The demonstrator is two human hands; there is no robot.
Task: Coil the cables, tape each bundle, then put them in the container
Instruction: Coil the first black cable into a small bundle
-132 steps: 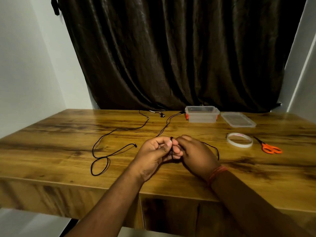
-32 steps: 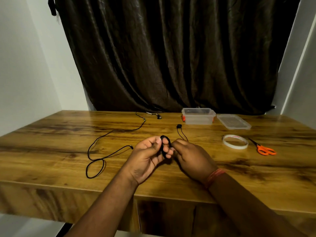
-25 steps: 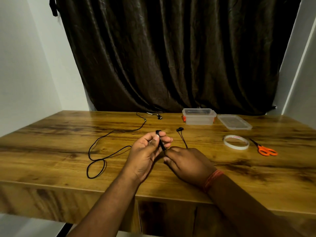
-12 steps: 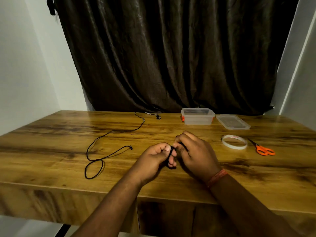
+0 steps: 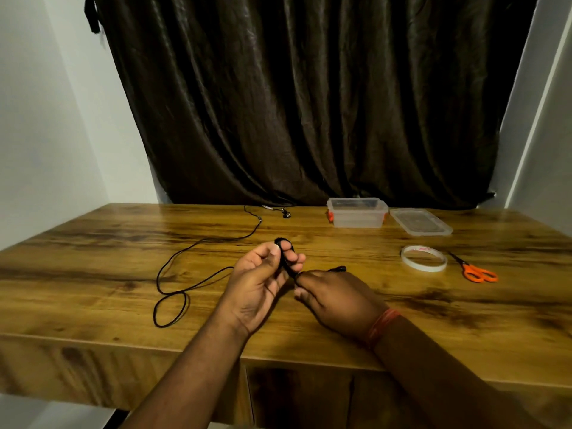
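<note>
Above the wooden bench (image 5: 93, 267), the left hand (image 5: 257, 283) pinched a small black coiled cable (image 5: 283, 252) between thumb and fingers, the loop standing above the fingertips. The right hand (image 5: 337, 300) pinched the cable's loose tail just below the coil, its plug end poking out past the knuckles. A second black cable (image 5: 185, 274) lay uncoiled on the bench to the left. At the far edge stood the clear container (image 5: 357, 213), with its lid (image 5: 421, 222) beside it. A tape roll (image 5: 424, 258) and orange scissors (image 5: 476, 272) lay to the right.
</note>
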